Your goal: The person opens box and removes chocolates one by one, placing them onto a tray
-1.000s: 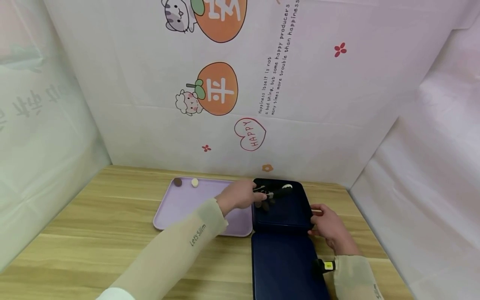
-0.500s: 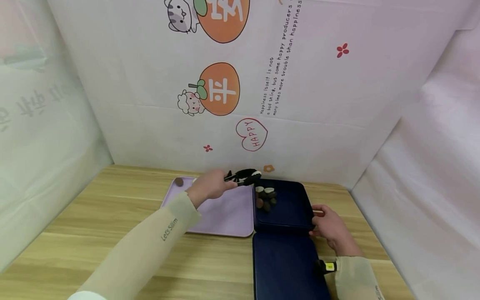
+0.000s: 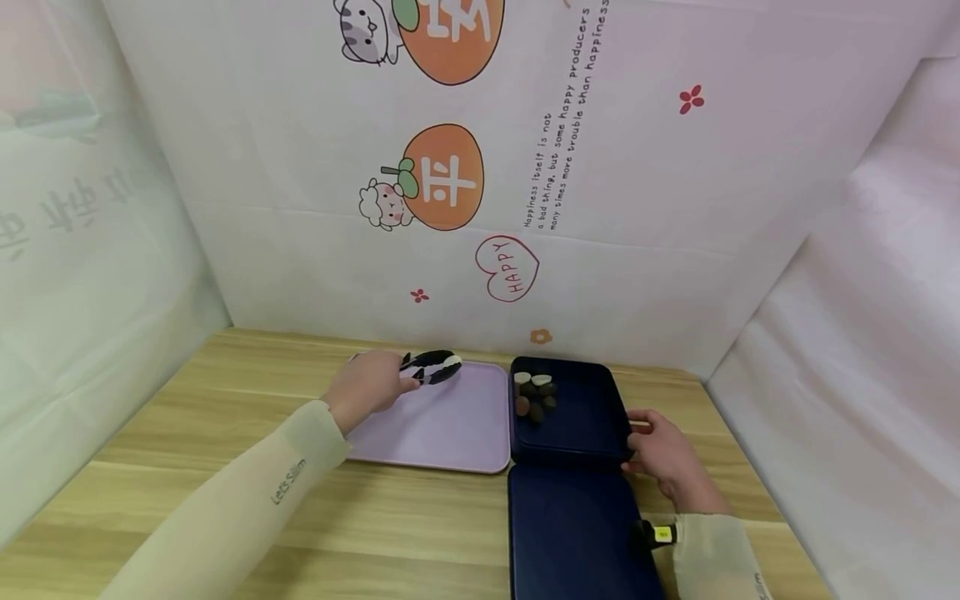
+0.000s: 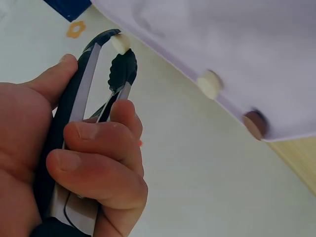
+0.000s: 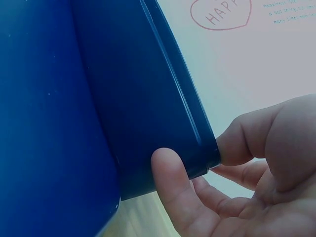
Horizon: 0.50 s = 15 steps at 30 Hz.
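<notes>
My left hand grips a pair of black and silver tongs over the lilac tray. Between the tong tips, in the left wrist view, sits a small white pebble. A second white pebble and a brown pebble lie near the tray's edge; in the head view the left hand hides them. To the right stands a dark blue box, with several dark, white and reddish pebbles inside. My right hand holds the box's near right corner, thumb and fingers on either side of it.
A flat dark blue lid lies directly in front of the box. Behind the wooden table rises a white printed cloth, and more cloth hangs on both sides. Tray and box stand side by side.
My left hand has carried the tongs and the white pebble left, from over the box to over the tray, uncovering the pebbles in the box. The right hand stays at the box corner.
</notes>
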{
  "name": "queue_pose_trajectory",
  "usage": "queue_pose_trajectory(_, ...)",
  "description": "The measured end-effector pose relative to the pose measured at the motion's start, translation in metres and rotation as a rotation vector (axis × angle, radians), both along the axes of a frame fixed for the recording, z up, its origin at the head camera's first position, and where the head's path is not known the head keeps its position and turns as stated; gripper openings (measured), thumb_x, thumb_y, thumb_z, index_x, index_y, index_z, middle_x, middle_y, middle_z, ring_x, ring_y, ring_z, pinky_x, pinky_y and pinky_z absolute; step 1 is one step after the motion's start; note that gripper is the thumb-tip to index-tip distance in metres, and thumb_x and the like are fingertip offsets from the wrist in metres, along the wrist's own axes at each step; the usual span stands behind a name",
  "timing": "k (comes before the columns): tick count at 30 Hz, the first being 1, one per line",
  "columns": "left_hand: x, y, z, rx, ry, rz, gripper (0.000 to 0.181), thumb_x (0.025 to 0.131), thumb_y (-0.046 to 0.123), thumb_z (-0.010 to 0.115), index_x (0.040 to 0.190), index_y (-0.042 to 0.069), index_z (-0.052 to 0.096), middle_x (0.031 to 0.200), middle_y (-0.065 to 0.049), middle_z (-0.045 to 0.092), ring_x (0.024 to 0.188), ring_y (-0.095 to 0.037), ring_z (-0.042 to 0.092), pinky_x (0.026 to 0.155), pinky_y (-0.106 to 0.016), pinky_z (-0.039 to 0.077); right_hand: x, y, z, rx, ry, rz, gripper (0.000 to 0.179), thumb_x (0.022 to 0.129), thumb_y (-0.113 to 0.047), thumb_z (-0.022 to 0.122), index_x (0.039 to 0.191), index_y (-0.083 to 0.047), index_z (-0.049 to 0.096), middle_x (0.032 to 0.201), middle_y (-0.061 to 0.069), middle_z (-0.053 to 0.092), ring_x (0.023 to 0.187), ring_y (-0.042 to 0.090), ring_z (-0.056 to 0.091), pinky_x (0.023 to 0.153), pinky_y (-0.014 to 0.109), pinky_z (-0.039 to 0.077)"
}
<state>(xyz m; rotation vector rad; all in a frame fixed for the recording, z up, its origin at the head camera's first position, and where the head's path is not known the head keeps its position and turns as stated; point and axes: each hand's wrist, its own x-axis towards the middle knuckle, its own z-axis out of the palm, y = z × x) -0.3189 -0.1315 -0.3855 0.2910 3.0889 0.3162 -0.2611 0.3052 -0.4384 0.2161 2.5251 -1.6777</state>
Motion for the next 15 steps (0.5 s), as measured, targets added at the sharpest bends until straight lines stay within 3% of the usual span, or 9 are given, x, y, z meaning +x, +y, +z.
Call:
queue_pose_trajectory(7, 0.003, -0.015, -0.009, -0.013, 0.005, 0.061, 0.041, 0.093, 0.047, 0.069, 0.092, 0.006, 0.066, 0.082, -0.008, 0.062, 0.068, -0.024, 0.055, 0.061, -0.041, 0.048, 0.0, 0.0, 0.0, 0.016, 0.002, -0.002, 0.052, 0.099, -0.001, 0.041, 0.15, 0.002, 0.031, 0.145, 0.032, 0.032, 0.088, 0.031, 0.058, 0.07, 0.043, 0.057)
queue_pose_trajectory(15, 0.003, -0.021, -0.018, -0.029, 0.029, 0.049, 0.043, 0.093, 0.047, 0.068, 0.088, 0.004, 0.068, 0.072, -0.006, 0.059, 0.063, -0.023, 0.056, 0.057, -0.041, 0.05, 0.0, 0.0, 0.0, -0.005, 0.002, 0.0, 0.053, 0.099, 0.0, 0.041, 0.151, 0.003, 0.03, 0.145, 0.032, 0.032, 0.086, 0.03, 0.057, 0.07, 0.042, 0.057)
